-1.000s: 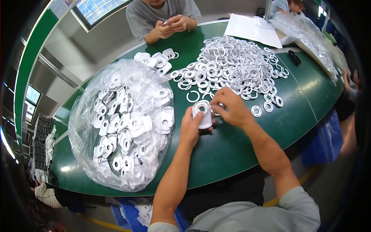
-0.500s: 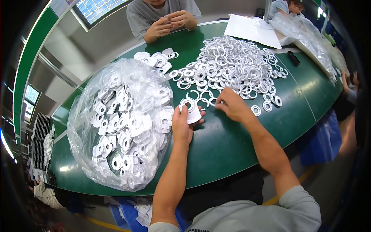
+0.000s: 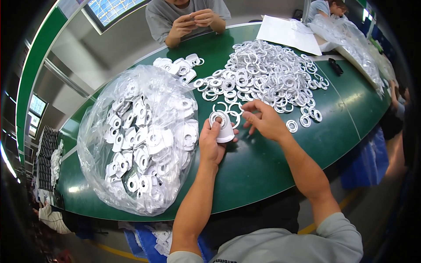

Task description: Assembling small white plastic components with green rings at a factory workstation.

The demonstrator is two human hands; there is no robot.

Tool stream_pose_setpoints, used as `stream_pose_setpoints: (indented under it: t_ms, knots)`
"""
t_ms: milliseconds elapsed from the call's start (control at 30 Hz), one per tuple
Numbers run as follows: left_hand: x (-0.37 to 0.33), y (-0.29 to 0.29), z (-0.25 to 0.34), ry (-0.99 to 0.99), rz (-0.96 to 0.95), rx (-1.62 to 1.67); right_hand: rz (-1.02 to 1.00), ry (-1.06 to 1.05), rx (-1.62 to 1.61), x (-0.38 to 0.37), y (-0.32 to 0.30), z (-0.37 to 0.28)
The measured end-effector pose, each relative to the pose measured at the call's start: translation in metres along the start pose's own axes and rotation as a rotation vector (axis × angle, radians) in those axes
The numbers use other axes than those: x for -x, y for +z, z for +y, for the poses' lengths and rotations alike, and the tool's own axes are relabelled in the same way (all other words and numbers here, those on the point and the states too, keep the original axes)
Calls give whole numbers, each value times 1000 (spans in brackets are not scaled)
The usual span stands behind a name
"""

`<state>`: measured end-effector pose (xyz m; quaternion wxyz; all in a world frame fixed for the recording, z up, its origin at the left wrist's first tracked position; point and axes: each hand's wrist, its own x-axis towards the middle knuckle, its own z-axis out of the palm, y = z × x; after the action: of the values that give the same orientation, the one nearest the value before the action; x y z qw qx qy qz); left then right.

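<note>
My left hand [image 3: 212, 142] is closed on a white plastic plate with a round hole [image 3: 224, 131], its thumb lying over the near side of the hole. The plate's ringed end points away from me. Just right of it, my right hand [image 3: 264, 120] hovers over the table with thumb and fingers apart, and nothing shows between them. Several white C-shaped rings [image 3: 237, 118] lie on the green table between my two hands, close to my right fingertips. Beyond them spreads a large heap of white rings [image 3: 272, 72].
A clear plastic bag [image 3: 94, 162] full of similar white plates fills the table's left side. More white plates [image 3: 182, 65] lie behind it. Across the table sits a person [image 3: 186, 24] with raised hands. White sheets [image 3: 285, 35], a small black object [image 3: 335, 66] and plastic film [image 3: 346, 41] lie at the far right.
The white plate in my left hand has shifted slightly right and toward me. My right hand's fingers have spread from a pinch above the C-shaped rings.
</note>
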<state>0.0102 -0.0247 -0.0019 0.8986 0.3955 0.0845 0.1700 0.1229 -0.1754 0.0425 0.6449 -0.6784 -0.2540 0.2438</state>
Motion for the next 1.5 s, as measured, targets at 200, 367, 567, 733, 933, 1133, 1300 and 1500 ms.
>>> stream_pose_setpoints:
  t_ms: [200, 367, 567, 733, 933, 1133, 1300, 1500]
  knots:
    - [0, 2, -6, -20, -120, -85, -26, 36, -105, -4, -7, 10]
    - [2, 7, -7, -8, -165, -108, -49, 93, -80, -7, -11, 9]
    - [0, 6, -8, -137, -93, -184, 94, -21, -162, -7, -25, 4]
    - [1, 6, -9, -181, -137, -191, 5, 77, -107, -2, -5, 2]
    - [1, 9, -2, -287, -120, -91, 38, 64, -33, -4, -7, 5]
    - [1, 7, -3, -273, -125, -185, 100, 33, -67, -6, -11, 7]
    - [2, 11, -1, -235, -135, -155, 36, 68, 27, -5, -7, 5]
    - [3, 12, 2, -262, -178, -12, 25, 49, 79, -4, -4, 8]
